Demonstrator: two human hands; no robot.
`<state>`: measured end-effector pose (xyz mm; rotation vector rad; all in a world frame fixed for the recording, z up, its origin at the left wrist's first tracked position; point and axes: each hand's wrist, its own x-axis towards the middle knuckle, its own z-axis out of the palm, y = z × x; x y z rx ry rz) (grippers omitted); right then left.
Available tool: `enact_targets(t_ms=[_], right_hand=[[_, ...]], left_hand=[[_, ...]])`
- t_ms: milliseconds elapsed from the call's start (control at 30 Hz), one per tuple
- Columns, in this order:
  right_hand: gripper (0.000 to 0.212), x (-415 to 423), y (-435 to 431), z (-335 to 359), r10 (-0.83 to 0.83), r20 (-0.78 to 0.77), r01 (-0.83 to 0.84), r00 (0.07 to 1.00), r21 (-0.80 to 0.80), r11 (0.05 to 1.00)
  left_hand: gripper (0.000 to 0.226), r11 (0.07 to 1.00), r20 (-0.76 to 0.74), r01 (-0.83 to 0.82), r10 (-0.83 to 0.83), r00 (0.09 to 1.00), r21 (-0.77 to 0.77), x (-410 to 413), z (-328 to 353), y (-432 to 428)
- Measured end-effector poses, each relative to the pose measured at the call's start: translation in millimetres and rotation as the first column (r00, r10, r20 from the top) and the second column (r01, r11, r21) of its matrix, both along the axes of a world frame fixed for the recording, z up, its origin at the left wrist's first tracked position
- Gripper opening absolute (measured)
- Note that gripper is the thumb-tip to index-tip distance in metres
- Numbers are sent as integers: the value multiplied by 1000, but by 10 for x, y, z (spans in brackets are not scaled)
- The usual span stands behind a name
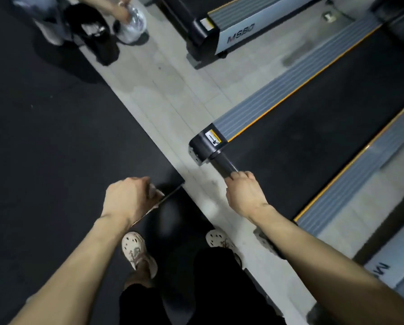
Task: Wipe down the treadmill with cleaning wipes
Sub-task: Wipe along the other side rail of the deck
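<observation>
- My right hand [244,193] is down on the treadmill [313,137] at its back end. The fingers [239,175] are curled tight against the rear roller [223,164], where the belt turns under.
- I cannot tell whether a wipe lies beneath those fingers, because the knuckles hide it. The curled grip looks right for rubbing along the roller's round face.
- My left hand [128,198] hangs apart from the machine, over the dark floor mat [44,137]. It pinches a flat pack [165,202], dark and seen almost edge-on. I take this for the wipes packet, kept off to the side so the working hand stays free.
- A white scrap [153,190] shows at my left fingertips, perhaps a wipe, but it is too blurred to be sure.
- I stand on the pale floor strip [149,78] behind the belt, and my cream clogs [135,249] are near its edge, so I can reach the roller without stepping on.
- The black end cap [197,148] just beside the roller carries a yellow and white warning label [213,137]. Its print is too small to read.
- The grey ribbed side rail [278,95] has an orange line along the belt.
- A second treadmill [233,22] further off bears lettering like "MSBO", though the last characters are unsure.
- A part letter "M" shows at the lower right [381,268].
- Another person at the top holds a clear bag [133,22].
</observation>
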<state>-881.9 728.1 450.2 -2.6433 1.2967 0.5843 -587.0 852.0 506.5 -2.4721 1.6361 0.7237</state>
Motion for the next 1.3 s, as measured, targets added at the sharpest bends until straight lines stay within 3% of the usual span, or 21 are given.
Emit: enact_targets(t_ms=[233, 433, 633, 800, 900, 1000, 1167, 1233, 1300], right_hand=[[26, 668, 176, 789, -311, 49, 311, 949, -9, 950], [27, 796, -101, 1151, -555, 129, 566, 822, -71, 822], [19, 754, -784, 1279, -758, 180, 778, 627, -83, 623], [15, 821, -1220, 1589, -833, 196, 855, 517, -69, 515], [12, 860, -1452, 1772, -855, 290, 898, 430, -40, 438], [20, 900, -1740, 1864, -875, 379, 948, 301, -23, 316], [33, 899, -2283, 1867, -878, 473, 990, 69, 76, 119], [38, 937, -2472, 1857, -865, 496, 992, -70, 127, -7], [42, 1056, -2636, 1872, -778, 564, 960, -276, 209, -189]], left_hand=[[28, 930, 49, 311, -308, 950, -194, 535, 721, -859], [28, 756, -20, 627, -641, 767, -188, 277, 1020, -2090], [27, 721, -94, 653, -685, 723, -234, 8, 1134, -3423], [44, 649, -67, 730, -756, 652, -216, -135, 1295, -4173], [48, 534, -67, 810, -842, 535, -240, -354, 1358, -4518], [50, 438, -196, 870, -895, 400, -227, -674, 1372, -4893], [30, 61, -349, 968, -937, -29, -243, -1310, 1305, -5625], [29, -60, -379, 963, -912, -160, -262, -1502, 1327, -5831], [35, -133, -454, 962, -861, -231, -238, -1641, 1380, -5980]])
